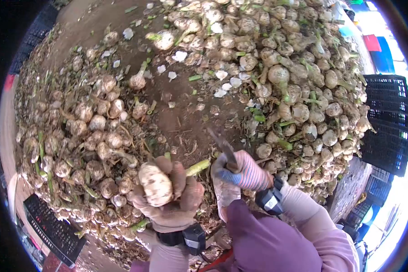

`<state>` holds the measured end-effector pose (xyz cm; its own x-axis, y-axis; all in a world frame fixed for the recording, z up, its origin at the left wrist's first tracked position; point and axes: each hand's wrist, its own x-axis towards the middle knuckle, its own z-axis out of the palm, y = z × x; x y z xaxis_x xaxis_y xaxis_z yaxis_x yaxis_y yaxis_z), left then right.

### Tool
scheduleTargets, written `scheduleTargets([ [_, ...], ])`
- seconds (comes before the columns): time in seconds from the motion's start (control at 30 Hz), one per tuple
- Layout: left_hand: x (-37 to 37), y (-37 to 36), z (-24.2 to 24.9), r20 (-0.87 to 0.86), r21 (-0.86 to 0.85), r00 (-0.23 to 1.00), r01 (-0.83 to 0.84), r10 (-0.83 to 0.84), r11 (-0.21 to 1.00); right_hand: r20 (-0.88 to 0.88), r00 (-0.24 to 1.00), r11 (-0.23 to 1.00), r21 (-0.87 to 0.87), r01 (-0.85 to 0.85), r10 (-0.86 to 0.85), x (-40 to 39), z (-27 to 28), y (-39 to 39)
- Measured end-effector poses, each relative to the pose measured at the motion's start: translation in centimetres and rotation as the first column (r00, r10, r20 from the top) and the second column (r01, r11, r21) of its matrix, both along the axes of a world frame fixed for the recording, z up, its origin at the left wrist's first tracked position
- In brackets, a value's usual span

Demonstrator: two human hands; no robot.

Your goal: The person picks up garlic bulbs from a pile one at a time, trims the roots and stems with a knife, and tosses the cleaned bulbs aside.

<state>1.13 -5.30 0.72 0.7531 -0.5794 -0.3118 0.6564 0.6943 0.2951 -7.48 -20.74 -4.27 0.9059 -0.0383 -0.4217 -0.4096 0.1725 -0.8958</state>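
My left hand point(174, 195), in a soiled glove, is wrapped round a large pale garlic bulb point(155, 183) at the lower middle. A green stem piece point(198, 167) sticks out to the right of its fingers. To the right, my right hand point(245, 171), in a striped glove, is closed round the handle of a knife point(224, 147). The blade points up and to the left, over the soil and apart from the bulb. Both wrists carry dark strapped devices.
Garlic heaps lie at left point(95, 136) and right point(299, 77), with bare soil point(177, 118) and scattered peel between them. Black crates stand at the right edge point(385, 122) and lower left point(54, 226). My knee point(272, 240) is at the bottom.
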Motion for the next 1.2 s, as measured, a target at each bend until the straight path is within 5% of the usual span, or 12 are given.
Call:
scheduleTargets([
  [0.2,0.0,-2.7,0.2,-0.123,-0.365,0.992,-0.032,-0.014,0.93,0.278,0.96,0.999,0.011,0.033,-0.034,1.3,-1.1,1.6],
  [0.33,2.2,-2.8,-0.2,0.063,-0.353,0.998,0.028,-0.006,0.935,-0.14,0.989,0.991,0.122,0.059,-0.042,-2.1,-5.6,2.4],
  [0.4,2.9,-2.4,-1.0,0.14,-0.322,0.99,0.047,-0.002,0.946,-0.126,0.981,0.959,0.222,0.173,-0.148,-3.2,-5.2,1.6],
  [0.5,1.9,-5.1,1.6,-0.363,0.205,0.932,0.063,0.016,0.977,-0.344,0.926,0.965,0.145,0.216,-0.156,-2.2,-3.7,0.1],
  [0.6,2.5,-8.8,3.8,0.414,0.228,0.679,0.567,-0.606,0.791,-0.29,0.894,0.917,0.109,0.385,-0.341,-1.6,-2.9,-0.1],
  [0.67,6.6,-9.3,-0.7,0.401,0.577,0.717,0.285,-0.57,0.765,-0.246,0.852,0.864,0.091,0.496,-0.463,-1.4,-2.9,-0.5],
  [0.7,10.0,-9.9,1.0,0.212,0.912,0.74,0.085,-0.638,0.401,-0.349,0.839,0.878,0.086,0.472,-0.417,-1.9,-3.3,-0.8],
  [0.77,16.1,-8.7,-5.8,0.194,0.923,0.675,-0.371,-0.712,-0.1,-0.314,0.849,0.881,0.073,0.468,-0.425,-1.8,-3.6,-0.7],
  [0.83,20.1,-7.3,-8.3,-0.068,0.849,0.55,-0.407,-0.833,-0.338,-0.304,0.858,0.886,0.081,0.456,-0.414,-1.6,-4.0,-0.8],
  [0.97,21.0,-4.6,-11.0,-0.313,0.745,0.286,-0.518,-0.906,-0.421,-0.29,0.878,0.895,0.123,0.428,-0.38,-0.3,-3.6,-1.0],
  [1.13,13.4,-2.6,-7.9,-0.358,0.803,0.395,-0.333,-0.846,-0.495,-0.265,0.888,0.907,0.089,0.411,-0.376,-0.6,-3.9,-1.1],
  [1.2,9.0,4.6,-19.4,-0.048,0.937,0.515,-0.275,-0.856,-0.218,-0.301,0.89,0.913,0.118,0.391,-0.343,-0.9,-4.0,-0.8],
])
